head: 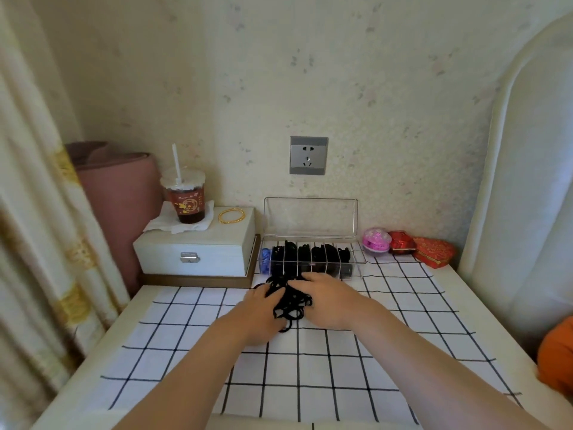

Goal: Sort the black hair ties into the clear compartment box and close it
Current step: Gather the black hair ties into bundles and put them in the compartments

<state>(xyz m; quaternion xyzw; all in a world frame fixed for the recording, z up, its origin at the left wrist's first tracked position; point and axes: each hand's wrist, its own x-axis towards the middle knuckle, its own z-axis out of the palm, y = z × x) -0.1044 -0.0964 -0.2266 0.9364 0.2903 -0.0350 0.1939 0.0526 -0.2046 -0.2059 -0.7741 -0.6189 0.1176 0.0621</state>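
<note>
A tangled pile of black hair ties (291,305) lies on the checked cloth (341,383) between both hands. The left hand (257,308) buries its fingers in the pile, so its hold cannot be told. The right hand (328,302) curls its fingers over the top. Just beyond the hands stands the clear compartment box (356,262), with its lid (310,218) upright and more ties in its slots.
</note>
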